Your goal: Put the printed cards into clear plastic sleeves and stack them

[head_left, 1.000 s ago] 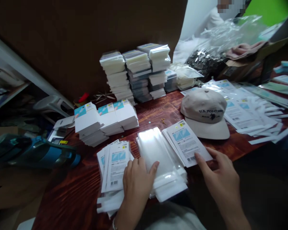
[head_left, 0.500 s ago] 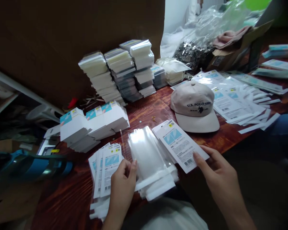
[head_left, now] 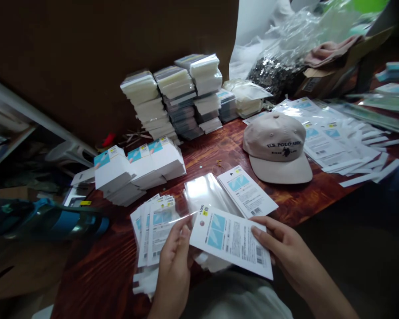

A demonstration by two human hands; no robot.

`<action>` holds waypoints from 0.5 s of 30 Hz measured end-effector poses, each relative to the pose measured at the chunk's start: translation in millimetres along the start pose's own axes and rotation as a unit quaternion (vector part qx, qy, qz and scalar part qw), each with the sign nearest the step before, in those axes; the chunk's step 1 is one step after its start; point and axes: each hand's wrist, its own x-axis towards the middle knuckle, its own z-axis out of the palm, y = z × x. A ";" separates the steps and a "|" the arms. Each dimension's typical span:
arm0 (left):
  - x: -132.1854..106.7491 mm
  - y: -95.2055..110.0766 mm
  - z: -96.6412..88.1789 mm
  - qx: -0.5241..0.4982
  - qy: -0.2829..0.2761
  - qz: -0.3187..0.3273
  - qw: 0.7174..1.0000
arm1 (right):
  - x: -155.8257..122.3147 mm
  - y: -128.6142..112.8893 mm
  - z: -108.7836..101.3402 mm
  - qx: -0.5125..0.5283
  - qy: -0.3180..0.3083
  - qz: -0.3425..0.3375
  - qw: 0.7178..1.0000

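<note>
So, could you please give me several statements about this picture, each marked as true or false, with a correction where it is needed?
1. The right hand holds a printed card. True.
2. The cap lies to the left of the clear sleeves. False: the cap is to their right.
3. The printed card partly hides the clear sleeves from view. True.
4. Only one tall stack stands at the back of the table. False: there are three tall stacks.
5. The left hand touches the cap. False: it is apart from the cap, near the left end of the printed card.
</note>
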 end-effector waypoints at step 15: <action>-9.1 8.7 -17.9 -0.137 -0.007 -0.040 0.990 | -12.5 -5.8 8.5 -0.042 -0.036 0.013 0.998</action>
